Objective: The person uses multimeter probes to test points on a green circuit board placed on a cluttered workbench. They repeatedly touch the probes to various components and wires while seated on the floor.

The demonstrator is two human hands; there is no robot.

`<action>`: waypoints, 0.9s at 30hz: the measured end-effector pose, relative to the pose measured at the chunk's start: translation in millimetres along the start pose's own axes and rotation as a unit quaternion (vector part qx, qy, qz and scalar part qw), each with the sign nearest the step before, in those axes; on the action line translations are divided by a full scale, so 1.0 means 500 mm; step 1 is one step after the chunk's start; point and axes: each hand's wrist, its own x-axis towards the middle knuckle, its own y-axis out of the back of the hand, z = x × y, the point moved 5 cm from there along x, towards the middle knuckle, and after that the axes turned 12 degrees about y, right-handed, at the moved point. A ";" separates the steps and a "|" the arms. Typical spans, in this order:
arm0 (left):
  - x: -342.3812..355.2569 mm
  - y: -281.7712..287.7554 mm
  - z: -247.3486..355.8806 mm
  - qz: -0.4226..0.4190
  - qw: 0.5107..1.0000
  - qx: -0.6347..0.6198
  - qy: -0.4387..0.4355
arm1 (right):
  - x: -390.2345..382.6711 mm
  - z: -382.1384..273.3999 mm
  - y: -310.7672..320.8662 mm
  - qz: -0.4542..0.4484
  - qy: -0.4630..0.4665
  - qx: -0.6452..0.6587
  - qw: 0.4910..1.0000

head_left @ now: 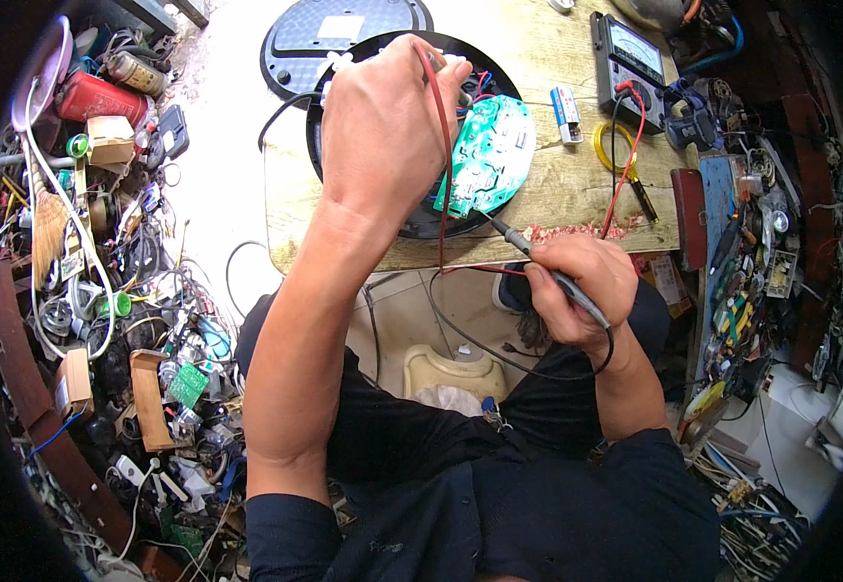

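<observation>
A round black housing (416, 230) lies on the wooden table with a green circuit board (495, 150) tilted up at its right side. My left hand (382, 136) reaches over the housing, closed on a red test probe (431, 68) whose lead hangs down past the wrist. Its fingertips and the probe's tip are hidden behind the hand. In my right hand (581, 286) is a grey test probe (515, 236), held like a pen, its tip at the board's lower edge. Whether that tip touches the board I cannot tell.
An analog multimeter (630, 58) with red and black leads stands at the far right. Near it lie a small box (566, 114) and a yellow-rimmed magnifying glass (601, 145). A round dark cover (295, 48) sits behind the housing. Cluttered parts (189, 388) fill the left side.
</observation>
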 end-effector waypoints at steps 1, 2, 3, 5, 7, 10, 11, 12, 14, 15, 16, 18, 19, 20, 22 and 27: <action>0.000 0.000 0.001 0.000 1.000 0.000 0.000 | -0.001 0.000 0.000 0.000 -0.001 0.003 1.000; 0.000 0.000 0.002 -0.001 1.000 0.000 0.003 | -0.002 0.001 0.000 0.000 -0.002 0.006 1.000; -0.001 0.001 0.003 -0.003 1.000 0.000 0.005 | -0.003 0.001 0.000 0.000 -0.003 0.010 1.000; -0.001 0.001 0.003 -0.006 1.000 0.000 0.010 | -0.003 0.000 0.001 0.001 0.000 0.012 1.000; 0.000 -0.001 0.000 -0.010 1.000 -0.001 0.014 | -0.002 0.000 0.001 0.001 0.001 0.013 1.000; 0.002 -0.002 -0.001 0.007 0.999 -0.033 0.004 | -0.001 0.001 0.002 0.001 0.001 0.014 1.000; 0.001 -0.002 0.000 0.008 0.999 -0.032 0.004 | -0.002 0.001 0.002 0.001 0.001 0.014 1.000; 0.001 -0.002 0.000 0.009 0.999 -0.030 0.005 | -0.002 0.001 0.002 0.001 0.001 0.015 1.000; 0.001 -0.002 0.001 0.010 1.000 -0.028 0.004 | -0.004 0.003 0.001 0.002 0.001 0.015 1.000; 0.001 -0.001 0.000 0.011 1.000 -0.027 0.004 | -0.004 0.003 0.001 0.002 0.002 0.015 1.000; 0.001 -0.002 0.000 0.011 1.000 -0.026 0.003 | -0.004 0.003 0.002 0.002 0.001 0.014 1.000; 0.002 0.000 0.003 0.007 1.000 -0.026 0.007 | -0.002 0.002 0.003 0.000 -0.001 0.013 1.000; 0.002 0.000 0.004 0.005 1.000 -0.026 0.009 | -0.003 0.003 0.002 0.001 -0.003 0.011 1.000; 0.002 0.000 0.005 0.004 1.000 -0.026 0.009 | -0.004 0.004 0.002 0.002 -0.006 0.008 1.000; 0.002 0.001 0.006 0.004 1.000 -0.027 0.010 | -0.006 0.006 0.001 0.001 -0.008 0.004 1.000; 0.002 -0.001 0.003 0.006 1.000 -0.030 0.005 | -0.006 0.008 0.000 -0.003 -0.002 -0.002 1.000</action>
